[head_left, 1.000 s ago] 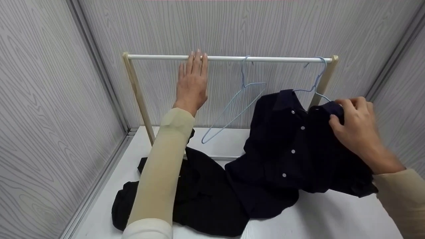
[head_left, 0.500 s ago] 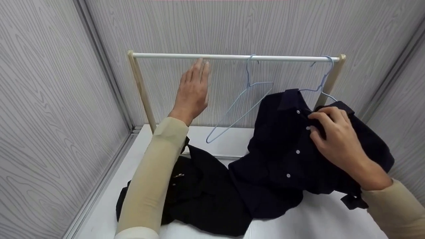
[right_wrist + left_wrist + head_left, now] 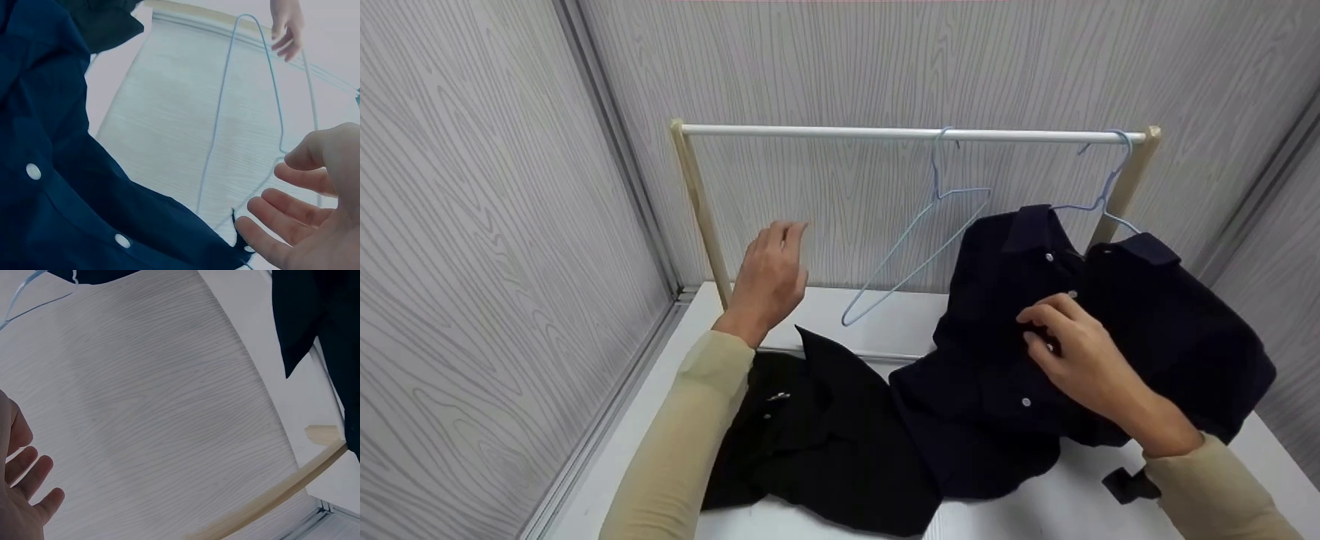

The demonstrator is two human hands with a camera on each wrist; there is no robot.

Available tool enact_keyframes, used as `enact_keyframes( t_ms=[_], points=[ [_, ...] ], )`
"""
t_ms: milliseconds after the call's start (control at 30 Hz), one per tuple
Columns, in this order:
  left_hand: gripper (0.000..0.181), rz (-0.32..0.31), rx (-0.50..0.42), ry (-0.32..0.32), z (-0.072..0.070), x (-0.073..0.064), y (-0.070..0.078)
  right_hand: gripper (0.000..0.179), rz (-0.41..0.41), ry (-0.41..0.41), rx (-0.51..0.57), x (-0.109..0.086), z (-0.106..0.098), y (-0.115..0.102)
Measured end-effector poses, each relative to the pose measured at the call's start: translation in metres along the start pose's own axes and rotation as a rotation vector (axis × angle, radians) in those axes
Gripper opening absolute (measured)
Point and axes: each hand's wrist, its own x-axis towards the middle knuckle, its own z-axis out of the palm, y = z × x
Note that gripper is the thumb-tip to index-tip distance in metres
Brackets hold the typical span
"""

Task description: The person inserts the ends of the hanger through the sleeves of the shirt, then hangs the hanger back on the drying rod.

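In the head view a navy button-up shirt [image 3: 990, 315] hangs from a blue wire hanger [image 3: 1102, 202] at the right end of the white rail [image 3: 810, 132], its lower part reaching a black garment [image 3: 847, 457] on the white table [image 3: 1084, 517]. The person's right hand [image 3: 1072, 345] is over the shirt front, fingers loosely bent, gripping nothing; from here I can't quite tell whether they brush the cloth. The left hand [image 3: 770, 274] is in the air below the rail, relaxed and holding nothing, with a bare hanger [image 3: 937, 196] between it and the shirt. The left wrist view has that hand at lower left, fingers slightly curved, before a wood-grain panel [image 3: 140, 399]. In the right wrist view, white buttons [image 3: 122, 241] dot the shirt beside the right hand's lax, parted fingers.
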Motion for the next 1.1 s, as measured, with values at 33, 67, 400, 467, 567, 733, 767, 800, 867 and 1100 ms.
enact_keyframes(
  t_ms=[33, 67, 400, 467, 567, 733, 767, 800, 867, 1100],
  points=[
    [0.048, -0.003, -0.004, 0.001, 0.002, -0.006, -0.001, 0.026, -0.001, 0.000, 0.011, -0.001, 0.003, 0.000],
    [0.047, -0.008, -0.010, 0.002, 0.004, -0.013, -0.003, 0.026, -0.001, 0.000, 0.022, -0.002, 0.007, 0.000],
    [0.042, -0.155, -0.107, 0.016, 0.035, -0.083, -0.005, 0.025, 0.025, -0.022, 0.164, -0.013, 0.050, -0.007],
    [0.042, -0.190, -0.124, 0.015, 0.039, -0.096, -0.005, 0.025, 0.040, -0.032, 0.188, -0.015, 0.061, -0.009],
    [0.041, -0.234, -0.114, 0.015, 0.043, -0.115, -0.006, 0.024, 0.059, -0.042, 0.234, -0.018, 0.077, -0.013],
    [0.039, -0.309, -0.064, 0.007, 0.049, -0.137, -0.006, 0.022, 0.122, -0.087, 0.316, -0.024, 0.100, -0.019],
    [0.038, -0.322, -0.053, 0.003, 0.051, -0.141, -0.006, 0.022, 0.141, -0.104, 0.332, -0.026, 0.105, -0.021],
    [0.037, -0.335, -0.041, 0.001, 0.053, -0.145, -0.007, 0.021, 0.162, -0.121, 0.347, -0.027, 0.111, -0.023],
    [0.036, -0.349, -0.019, -0.004, 0.057, -0.155, -0.009, 0.019, 0.206, -0.155, 0.383, -0.030, 0.125, -0.029],
    [0.024, -0.430, 0.013, -0.048, 0.068, -0.186, -0.013, 0.020, 0.290, -0.248, 0.474, -0.048, 0.185, -0.047]
  ],
)
